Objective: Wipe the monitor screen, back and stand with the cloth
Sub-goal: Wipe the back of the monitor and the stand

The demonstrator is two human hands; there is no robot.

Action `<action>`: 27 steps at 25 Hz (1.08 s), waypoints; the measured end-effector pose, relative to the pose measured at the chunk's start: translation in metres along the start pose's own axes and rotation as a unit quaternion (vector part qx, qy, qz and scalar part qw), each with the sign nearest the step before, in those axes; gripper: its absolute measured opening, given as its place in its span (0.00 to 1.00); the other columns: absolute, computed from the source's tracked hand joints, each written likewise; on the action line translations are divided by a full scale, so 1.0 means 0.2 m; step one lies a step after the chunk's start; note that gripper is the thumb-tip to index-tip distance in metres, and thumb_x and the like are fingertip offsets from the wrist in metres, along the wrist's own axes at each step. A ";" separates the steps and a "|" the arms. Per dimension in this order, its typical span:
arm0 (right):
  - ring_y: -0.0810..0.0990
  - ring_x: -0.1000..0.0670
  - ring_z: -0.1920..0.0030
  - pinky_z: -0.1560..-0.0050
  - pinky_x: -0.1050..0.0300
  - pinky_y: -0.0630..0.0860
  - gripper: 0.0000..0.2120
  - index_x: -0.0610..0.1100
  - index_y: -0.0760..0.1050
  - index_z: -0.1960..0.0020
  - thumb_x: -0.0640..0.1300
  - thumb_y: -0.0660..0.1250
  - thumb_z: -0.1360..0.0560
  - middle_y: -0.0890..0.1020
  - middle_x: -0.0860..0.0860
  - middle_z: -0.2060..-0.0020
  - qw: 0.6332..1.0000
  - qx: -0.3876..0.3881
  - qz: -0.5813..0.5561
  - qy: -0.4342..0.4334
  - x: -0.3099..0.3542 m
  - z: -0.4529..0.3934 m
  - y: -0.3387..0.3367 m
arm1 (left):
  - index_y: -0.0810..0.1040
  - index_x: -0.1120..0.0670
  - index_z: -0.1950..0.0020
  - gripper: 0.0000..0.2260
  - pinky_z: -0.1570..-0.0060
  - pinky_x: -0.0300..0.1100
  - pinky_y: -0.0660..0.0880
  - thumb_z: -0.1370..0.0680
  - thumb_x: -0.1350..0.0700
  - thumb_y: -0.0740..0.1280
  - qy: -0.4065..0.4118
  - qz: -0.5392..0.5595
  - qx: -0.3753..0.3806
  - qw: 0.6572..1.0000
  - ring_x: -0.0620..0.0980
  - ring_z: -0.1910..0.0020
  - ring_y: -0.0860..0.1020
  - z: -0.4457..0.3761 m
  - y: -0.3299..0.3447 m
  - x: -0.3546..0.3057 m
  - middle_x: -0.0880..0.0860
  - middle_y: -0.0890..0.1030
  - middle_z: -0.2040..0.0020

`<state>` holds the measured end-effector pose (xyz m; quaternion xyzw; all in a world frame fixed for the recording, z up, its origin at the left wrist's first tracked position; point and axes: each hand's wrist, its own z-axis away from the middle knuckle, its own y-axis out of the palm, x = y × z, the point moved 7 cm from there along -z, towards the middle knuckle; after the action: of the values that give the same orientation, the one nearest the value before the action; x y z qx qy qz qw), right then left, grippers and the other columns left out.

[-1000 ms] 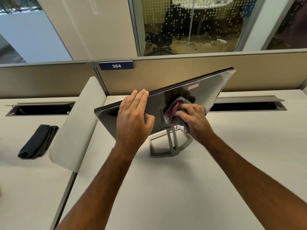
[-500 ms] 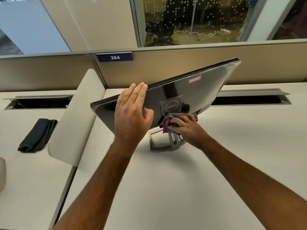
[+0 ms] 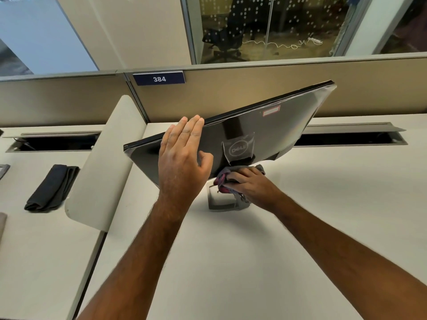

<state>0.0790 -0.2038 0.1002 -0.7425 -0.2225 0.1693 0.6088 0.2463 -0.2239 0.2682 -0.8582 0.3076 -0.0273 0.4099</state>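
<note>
So the white tabletop (image 3: 265, 262) takes up most of the view, with a tan partition wall (image 3: 254, 88) running along the back edge and a blue "384" plate (image 3: 159, 78) stuck on it. A pale rounded divider panel (image 3: 101, 162) splits this spot from the one to the left.

The monitor (image 3: 277, 130) sits near the back of the tabletop, its glossy dark back facing the camera and the whole thing tipped so its right end rides higher than its left. There's a Dell logo on the mount in the middle and a small red-bordered sticker (image 3: 270, 111) up near the top edge. Its grey open-frame stand (image 3: 223, 202) is planted on the tabletop right under it.

Left hand (image 3: 182, 155) is flat against the back of the monitor, fingers straight and together reaching up to the top edge, thumb sticking out to the side. Right hand (image 3: 247, 184) is down low, fingers curled around the bunched grey-and-pink cloth (image 3: 223, 180), which it presses against the stand just below the monitor's bottom edge.

Off to the left, past the divider, a folded dark cloth (image 3: 52, 187) lies on the neighbouring tabletop.
</note>
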 end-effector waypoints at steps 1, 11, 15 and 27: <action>0.70 0.44 0.32 0.32 0.47 0.72 0.38 0.52 0.74 0.28 0.43 0.83 0.36 0.74 0.50 0.31 1.000 0.000 -0.001 0.006 -0.03 0.03 0.00 | 0.71 0.58 0.22 0.28 0.19 0.48 0.56 0.23 0.59 0.65 0.002 -0.001 -0.001 1.000 0.54 0.22 0.68 0.00 0.00 0.00 0.55 0.74 0.24; 0.73 0.42 0.33 0.35 0.45 0.73 0.26 0.49 0.78 0.32 0.41 0.78 0.29 0.76 0.47 0.34 0.993 -0.089 -0.066 0.041 -0.02 0.02 -0.09 | 0.71 0.59 0.23 0.26 0.19 0.51 0.57 0.22 0.57 0.63 -0.011 -0.004 -0.034 0.999 0.55 0.22 0.68 0.01 0.02 -0.03 0.56 0.74 0.24; 0.73 0.44 0.35 0.37 0.46 0.72 0.26 0.50 0.78 0.33 0.42 0.78 0.29 0.77 0.49 0.34 0.989 -0.094 -0.078 0.078 -0.14 0.12 -0.01 | 0.71 0.59 0.23 0.26 0.19 0.51 0.57 0.22 0.58 0.63 0.001 -0.007 -0.031 1.000 0.54 0.22 0.68 0.01 0.01 -0.01 0.55 0.74 0.24; 0.70 0.43 0.37 0.35 0.56 0.73 0.16 0.40 0.78 0.37 0.41 0.71 0.24 0.73 0.42 0.37 0.873 -0.389 -0.163 0.245 -0.44 0.09 -0.62 | 0.71 0.58 0.23 0.27 0.19 0.50 0.57 0.23 0.58 0.65 -0.007 0.000 -0.030 1.000 0.54 0.22 0.68 0.00 0.02 -0.01 0.55 0.74 0.24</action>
<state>-0.0205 -0.2173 0.2174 -0.8902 -0.2323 -0.2197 0.3244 0.2433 -0.2251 0.2662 -0.8704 0.3057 -0.0122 0.3858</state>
